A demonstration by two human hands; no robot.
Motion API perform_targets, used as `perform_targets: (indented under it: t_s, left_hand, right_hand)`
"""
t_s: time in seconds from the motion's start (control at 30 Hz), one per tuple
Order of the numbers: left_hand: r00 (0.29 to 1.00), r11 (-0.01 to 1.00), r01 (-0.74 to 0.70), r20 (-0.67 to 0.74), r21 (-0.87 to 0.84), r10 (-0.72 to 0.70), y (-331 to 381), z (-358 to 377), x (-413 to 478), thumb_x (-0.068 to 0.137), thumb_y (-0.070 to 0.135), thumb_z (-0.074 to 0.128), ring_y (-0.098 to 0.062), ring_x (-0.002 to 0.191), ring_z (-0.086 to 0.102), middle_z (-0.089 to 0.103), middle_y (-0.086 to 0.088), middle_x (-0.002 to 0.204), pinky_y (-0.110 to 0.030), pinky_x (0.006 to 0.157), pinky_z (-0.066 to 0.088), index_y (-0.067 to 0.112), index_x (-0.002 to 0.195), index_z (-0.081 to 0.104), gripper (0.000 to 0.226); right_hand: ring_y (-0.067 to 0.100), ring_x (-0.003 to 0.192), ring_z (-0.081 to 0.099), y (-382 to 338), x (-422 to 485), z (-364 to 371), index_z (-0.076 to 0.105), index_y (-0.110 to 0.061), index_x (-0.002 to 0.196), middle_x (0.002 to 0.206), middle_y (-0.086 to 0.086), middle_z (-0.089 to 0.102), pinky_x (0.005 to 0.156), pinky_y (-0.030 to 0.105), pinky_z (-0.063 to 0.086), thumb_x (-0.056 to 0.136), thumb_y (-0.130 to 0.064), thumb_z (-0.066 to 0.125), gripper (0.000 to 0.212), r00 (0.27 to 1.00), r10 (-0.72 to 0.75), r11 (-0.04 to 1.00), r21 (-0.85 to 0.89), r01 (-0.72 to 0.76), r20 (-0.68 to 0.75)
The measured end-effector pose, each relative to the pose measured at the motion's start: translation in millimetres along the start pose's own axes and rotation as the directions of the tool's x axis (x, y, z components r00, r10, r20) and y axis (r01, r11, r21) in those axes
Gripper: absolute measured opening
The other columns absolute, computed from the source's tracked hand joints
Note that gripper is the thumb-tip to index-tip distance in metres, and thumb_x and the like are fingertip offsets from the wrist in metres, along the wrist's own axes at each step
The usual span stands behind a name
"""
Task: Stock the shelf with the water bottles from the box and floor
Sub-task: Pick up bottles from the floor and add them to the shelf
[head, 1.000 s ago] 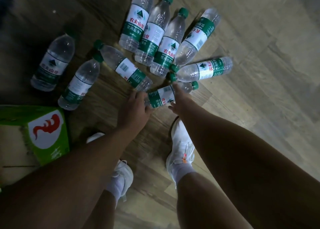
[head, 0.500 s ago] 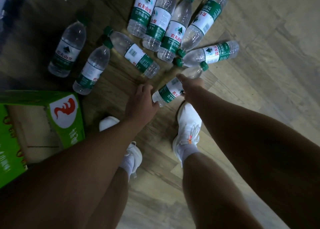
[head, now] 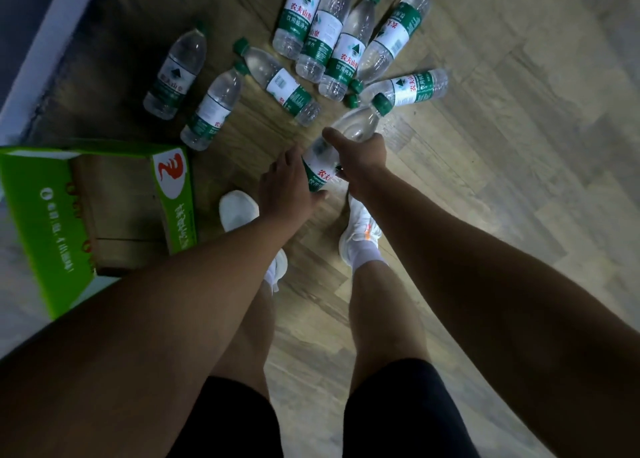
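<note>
Water bottle in hand: a clear plastic water bottle with green cap and green-and-white label [head: 356, 130] is tilted, cap end pointing away from the person. It sits between both hands in front of the feet, nearer the camera than the bottles lying on the floor.
Right hand: the right hand [head: 363, 156] wraps around the held bottle's clear upper body, with the thumb lying over the top.
Left hand: the left hand [head: 285, 183] cups the labelled lower end, fingers along its side and thumb curled beneath the base.
Row of four bottles: the row of four bottles [head: 325, 31] lies side by side, touching, on the wood-pattern plank floor [head: 502, 145] beyond the hands.
Crosswise bottle: the crosswise bottle [head: 412, 86] lies just beside the held cap.
Slanted bottle: the slanted bottle [head: 280, 83] lies left of the row.
Left pair of bottles: the left pair of bottles [head: 213, 111] lies further left, near the box.
Box: the green cardboard box with a red-and-white logo [head: 173, 187] is open with its brown inside showing. It stands on the floor left of the feet.
Feet: the white shoes [head: 239, 208] stand below the hands.
</note>
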State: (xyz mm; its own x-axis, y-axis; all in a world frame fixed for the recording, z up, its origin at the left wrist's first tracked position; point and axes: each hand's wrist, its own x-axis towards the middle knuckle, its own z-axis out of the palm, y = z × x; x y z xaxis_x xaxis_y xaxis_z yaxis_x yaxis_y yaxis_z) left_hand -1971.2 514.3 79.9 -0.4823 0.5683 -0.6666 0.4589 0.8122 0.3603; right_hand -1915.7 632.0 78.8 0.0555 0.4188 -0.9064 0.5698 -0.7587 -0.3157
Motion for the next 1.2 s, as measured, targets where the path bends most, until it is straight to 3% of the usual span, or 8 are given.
perform_targets:
  t_s: [0.27,0.43,0.53,0.67,0.8,0.97,1.1,1.2]
  left_hand:
    - [0.992,0.977,0.045,-0.104,-0.207,-0.068,4,-45,-48,0.072,0.021,0.082,-0.03,0.115,0.056,0.058,-0.015,0.124,-0.039,0.093,0.049,0.004,0.126,0.05,0.065]
    - [0.989,0.871,0.148,0.057,-0.468,-0.137,9,-77,-68,0.065,0.028,0.083,-0.024,0.104,0.064,0.067,-0.006,0.111,-0.043,0.091,0.054,0.009,0.117,0.059,0.06]
    - [0.976,0.779,0.218,0.146,-0.588,-0.163,6,-93,-77,0.043,0.05,0.082,-0.017,0.098,0.067,0.071,0.001,0.105,-0.045,0.089,0.056,0.016,0.112,0.064,0.079]
    - [0.965,0.718,0.244,0.238,-0.652,-0.112,7,-111,-91,0.041,0.048,0.088,-0.013,0.099,0.068,0.073,0.007,0.103,-0.045,0.09,0.055,0.025,0.11,0.066,0.076]
    - [0.954,0.672,0.245,0.298,-0.699,-0.038,14,-116,-110,0.049,0.038,0.09,-0.012,0.102,0.067,0.073,0.007,0.103,-0.043,0.094,0.054,0.029,0.103,0.067,0.059]
    - [0.978,0.646,0.204,0.177,-0.735,-0.108,32,-112,-130,0.063,0.021,0.087,-0.014,0.101,0.066,0.07,0.002,0.108,-0.041,0.094,0.054,0.016,0.114,0.063,0.056]
    - [0.975,0.662,0.105,-0.054,-0.742,-0.215,55,-118,-156,0.065,0.017,0.086,-0.014,0.102,0.063,0.065,-0.002,0.115,-0.017,0.081,0.052,0.007,0.124,0.054,0.067]
    - [0.923,0.71,0.033,-0.252,-0.704,-0.292,69,-132,-183,0.064,0.025,0.084,-0.014,0.102,0.063,0.064,-0.003,0.117,-0.024,0.083,0.053,0.01,0.123,0.055,0.068]
  right_hand:
    - [0.025,0.098,0.063,-20,-79,7,0.045,-0.009,0.123,0.114,0.009,0.06,0.072,0.04,0.06,0.07,-0.035,0.085,0.072,0.992,-0.129,0.988,-0.082,0.129,0.004]
    - [0.02,0.096,0.067,-35,-115,-3,0.048,-0.011,0.125,0.114,0.005,0.066,0.081,0.041,0.059,0.07,-0.037,0.084,0.071,0.964,-0.25,0.955,-0.14,0.261,0.093]
    - [0.011,0.087,0.066,-48,-137,-17,0.049,-0.011,0.127,0.106,-0.001,0.066,0.068,0.025,0.054,0.073,-0.039,0.083,0.069,0.923,-0.344,0.903,-0.206,0.376,0.175]
    - [0.006,0.093,0.06,-60,-154,-30,0.048,-0.011,0.132,0.109,-0.005,0.061,0.067,0.013,0.048,0.074,-0.04,0.082,0.073,0.854,-0.466,0.809,-0.278,0.517,0.233]
    - [0.014,0.096,0.065,-63,-161,-31,0.051,-0.013,0.126,0.11,-0.003,0.064,0.076,0.027,0.056,0.072,-0.039,0.083,0.068,0.803,-0.497,0.712,-0.376,0.594,0.327]
    - [0.01,0.09,0.06,-64,-179,-36,0.048,-0.01,0.131,0.109,-0.002,0.062,0.057,0.002,0.042,0.076,-0.036,0.081,0.069,0.746,-0.573,0.623,-0.41,0.666,0.34]
    - [0.015,0.096,0.064,-70,-203,-38,0.049,-0.008,0.13,0.116,0.004,0.066,0.055,0.001,0.04,0.075,-0.038,0.082,0.07,0.7,-0.634,0.59,-0.379,0.713,0.329]
    - [0.012,0.097,0.063,-81,-237,-40,0.048,-0.011,0.131,0.116,0.001,0.066,0.065,0.01,0.045,0.075,-0.041,0.081,0.072,0.649,-0.669,0.555,-0.338,0.76,0.363]
